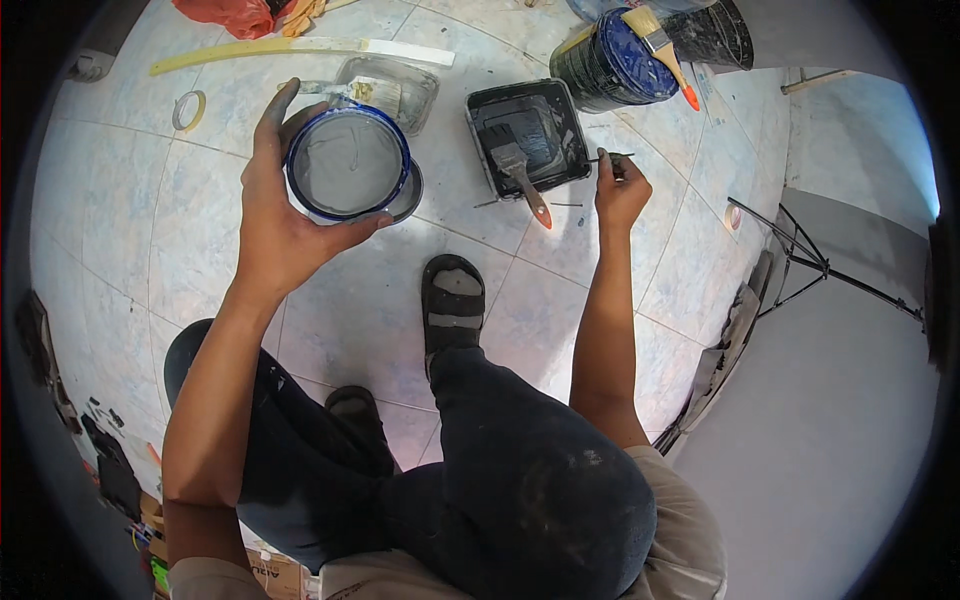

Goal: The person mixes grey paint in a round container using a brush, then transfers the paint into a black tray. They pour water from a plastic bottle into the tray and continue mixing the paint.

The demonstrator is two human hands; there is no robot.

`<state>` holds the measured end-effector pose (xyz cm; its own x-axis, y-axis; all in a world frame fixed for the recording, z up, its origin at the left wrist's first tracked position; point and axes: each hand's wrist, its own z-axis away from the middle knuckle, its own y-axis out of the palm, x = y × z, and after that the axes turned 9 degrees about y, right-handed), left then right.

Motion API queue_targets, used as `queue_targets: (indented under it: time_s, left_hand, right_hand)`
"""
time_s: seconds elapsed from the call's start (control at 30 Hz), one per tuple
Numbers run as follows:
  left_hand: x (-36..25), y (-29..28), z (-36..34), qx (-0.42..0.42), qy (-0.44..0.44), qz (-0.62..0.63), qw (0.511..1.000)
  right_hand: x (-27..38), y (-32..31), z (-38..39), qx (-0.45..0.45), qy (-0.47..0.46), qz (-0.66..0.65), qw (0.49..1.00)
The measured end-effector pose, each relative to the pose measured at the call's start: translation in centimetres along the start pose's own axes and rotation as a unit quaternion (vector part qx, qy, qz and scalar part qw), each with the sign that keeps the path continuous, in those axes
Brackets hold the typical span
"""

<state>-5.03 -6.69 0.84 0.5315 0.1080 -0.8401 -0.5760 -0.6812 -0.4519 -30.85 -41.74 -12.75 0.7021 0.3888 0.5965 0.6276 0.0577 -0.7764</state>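
Observation:
My left hand (pixel 275 205) is wrapped round the side of an open paint can (pixel 350 160) with a blue rim, its thumb near the lower edge. Smooth grey paint shows inside. Part of a round metal rim (pixel 412 195) peeks out behind the can. On the right, my right hand (pixel 622 195) has its fingers closed round a thin dark stick (pixel 625 154), whose exact kind I cannot make out. Just left of that hand sits a black paint tray (pixel 575 150) with dark residue. A paintbrush (pixel 522 175) with an orange-tipped handle lies across the tray's near edge.
Beyond the can is a clear plastic tray (pixel 425 85) with a brush in it. A dark blue bucket (pixel 590 75) carries another paintbrush (pixel 660 55). A tape roll (pixel 188 110), a long pale strip (pixel 300 46) and a black metal stand (pixel 800 250) are around.

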Motion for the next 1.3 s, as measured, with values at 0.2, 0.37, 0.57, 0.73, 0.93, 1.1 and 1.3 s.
queue_targets:
  time_s: [0.2,0.37,0.57,0.73,0.93,1.1,1.3]
  left_hand:
    - [0.1,-0.2,0.2,-0.004,0.003,-0.004,1.0]
    - [0.2,-0.4,0.3,-0.01,0.001,-0.006,1.0]
    - [0.4,-0.6,0.4,-0.014,0.0,0.0,1.0]
    - [0.3,-0.6,0.3,-0.012,-0.003,-0.013,1.0]
    - [0.4,-0.5,0.3,-0.005,0.001,-0.005,1.0]
    - [0.3,-0.4,0.3,-0.003,0.006,-0.006,1.0]
    - [0.1,-0.2,0.3,-0.003,-0.012,-0.001,1.0]
  right_hand:
    - [0.8,0.6,-0.9,0.014,-0.052,-0.025,0.998]
    - [1.7,0.0,-1.3,0.041,-0.052,-0.017,0.998]
    - [0.9,0.6,-2.4,0.063,-0.041,0.005,0.997]
    - [0.5,0.4,-2.5,0.067,-0.008,-0.012,0.998]
    - [0.8,-0.4,-2.5,0.065,0.007,0.05,0.997]
    - [0.8,-0.2,-2.1,0.057,-0.015,0.009,0.998]
    - [1.0,-0.6,-1.5,0.044,-0.018,0.028,0.998]
